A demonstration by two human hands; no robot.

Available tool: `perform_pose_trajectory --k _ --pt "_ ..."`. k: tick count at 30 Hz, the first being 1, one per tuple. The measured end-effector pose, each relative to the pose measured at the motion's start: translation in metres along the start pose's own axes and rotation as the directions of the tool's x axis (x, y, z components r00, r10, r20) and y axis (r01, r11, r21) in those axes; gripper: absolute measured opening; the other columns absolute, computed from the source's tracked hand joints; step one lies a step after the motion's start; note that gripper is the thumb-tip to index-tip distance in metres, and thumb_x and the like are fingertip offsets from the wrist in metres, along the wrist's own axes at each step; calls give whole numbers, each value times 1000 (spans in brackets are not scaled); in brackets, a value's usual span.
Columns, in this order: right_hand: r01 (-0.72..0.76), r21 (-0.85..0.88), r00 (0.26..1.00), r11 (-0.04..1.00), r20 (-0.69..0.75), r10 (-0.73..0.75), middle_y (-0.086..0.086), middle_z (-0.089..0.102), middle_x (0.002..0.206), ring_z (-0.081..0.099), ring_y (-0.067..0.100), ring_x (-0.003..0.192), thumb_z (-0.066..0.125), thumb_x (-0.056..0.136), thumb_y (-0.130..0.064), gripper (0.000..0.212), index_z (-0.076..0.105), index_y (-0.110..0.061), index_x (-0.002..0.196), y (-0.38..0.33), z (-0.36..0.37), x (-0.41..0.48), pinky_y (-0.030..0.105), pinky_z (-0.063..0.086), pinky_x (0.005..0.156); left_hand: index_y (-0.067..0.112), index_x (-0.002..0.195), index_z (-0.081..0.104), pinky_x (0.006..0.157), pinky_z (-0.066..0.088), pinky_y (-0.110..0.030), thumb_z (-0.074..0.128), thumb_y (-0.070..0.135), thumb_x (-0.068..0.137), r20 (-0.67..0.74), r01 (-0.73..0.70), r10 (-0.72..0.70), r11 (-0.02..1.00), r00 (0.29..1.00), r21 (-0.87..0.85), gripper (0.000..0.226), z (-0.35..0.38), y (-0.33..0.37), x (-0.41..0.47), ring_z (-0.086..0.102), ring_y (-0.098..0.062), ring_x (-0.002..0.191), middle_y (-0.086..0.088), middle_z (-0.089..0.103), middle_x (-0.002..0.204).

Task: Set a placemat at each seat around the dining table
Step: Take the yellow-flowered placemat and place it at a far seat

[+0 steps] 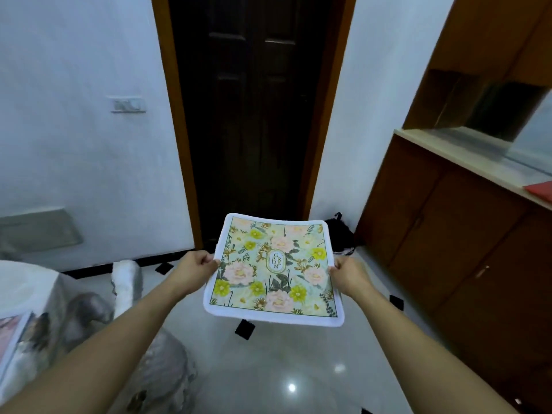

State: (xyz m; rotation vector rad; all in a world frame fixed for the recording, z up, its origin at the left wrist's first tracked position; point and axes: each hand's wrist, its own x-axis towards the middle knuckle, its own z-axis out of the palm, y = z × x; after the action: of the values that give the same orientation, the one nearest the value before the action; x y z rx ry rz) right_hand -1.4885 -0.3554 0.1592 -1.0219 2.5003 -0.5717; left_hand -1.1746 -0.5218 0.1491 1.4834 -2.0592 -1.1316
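A square floral placemat [273, 268] with a white border and an oval label in its middle hangs flat in the air above the glossy floor. My left hand [198, 268] pinches its left edge and my right hand [349, 274] pinches its right edge. Both arms are stretched out in front of me. At the far left a table edge under a pale covering [21, 282] shows, with another printed mat [15, 333] lying on it.
A dark wooden door [254, 115] stands straight ahead between white walls. Brown cabinets with a pale counter [466, 162] run along the right; a red item [542, 191] lies on it. Covered chairs [128, 279] stand at lower left. A black object [339, 231] sits on the floor by the door.
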Motion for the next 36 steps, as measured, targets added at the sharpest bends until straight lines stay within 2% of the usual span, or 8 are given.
perform_pose_trajectory --k 2,5,9,15,21,27,31,36 --pt "56 10 998 998 32 -57 7 66 81 62 24 76 52 90 -21 18 58 -14 74 -21 8 45 26 36 50 7 76 61 52 46 -27 59 36 93 -34 39 -38 999 999 13 33 -7 -3 33 66 -14 64 -2 74 74" --pt "162 49 984 986 72 -165 2 60 69 59 22 69 54 90 -19 30 49 -19 60 -66 22 122 24 34 48 16 66 54 57 46 -30 59 35 92 -130 106 -103 994 986 15 33 -23 -12 82 63 -17 62 -4 73 71" --pt "266 88 945 960 175 -278 2 58 69 54 18 62 55 90 -19 31 47 -18 61 -143 42 211 25 34 47 15 62 52 56 45 -27 61 29 91 -266 195 -195 981 944 -27 33 -53 -25 128 59 -18 58 -2 69 66" --pt "440 95 837 893 317 -447 2 62 70 57 15 59 55 90 -20 28 52 -18 63 -272 92 295 23 34 44 6 73 59 52 38 -25 60 25 94 -414 340 -368 930 833 -142 28 -107 -53 165 51 -13 55 -3 61 65" --pt "525 90 783 846 340 -521 -2 60 65 55 12 51 54 90 -24 29 50 -19 62 -383 165 356 21 32 38 14 68 55 44 34 -15 58 25 95 -484 391 -424 904 765 -174 30 -176 -101 238 48 -8 51 3 57 59" --pt "548 6 793 837 316 -521 -4 57 61 53 8 47 55 90 -24 31 47 -20 60 -475 203 426 16 28 31 16 69 59 53 43 -26 60 30 93 -461 388 -426 904 778 -181 28 -237 -146 342 54 -8 54 4 62 62" --pt "578 -27 777 815 325 -540 -3 54 63 52 10 52 53 90 -23 33 45 -22 59 -544 221 467 22 30 38 15 70 60 60 47 -32 60 31 92 -485 412 -440 895 756 -169 27 -277 -161 393 58 -16 60 1 64 65" --pt "665 7 681 747 404 -611 -6 51 61 49 7 53 54 90 -22 34 43 -21 57 -643 279 501 21 28 41 16 75 63 62 49 -32 57 35 94 -528 473 -510 854 679 -217 27 -332 -194 423 62 -17 65 0 67 71"
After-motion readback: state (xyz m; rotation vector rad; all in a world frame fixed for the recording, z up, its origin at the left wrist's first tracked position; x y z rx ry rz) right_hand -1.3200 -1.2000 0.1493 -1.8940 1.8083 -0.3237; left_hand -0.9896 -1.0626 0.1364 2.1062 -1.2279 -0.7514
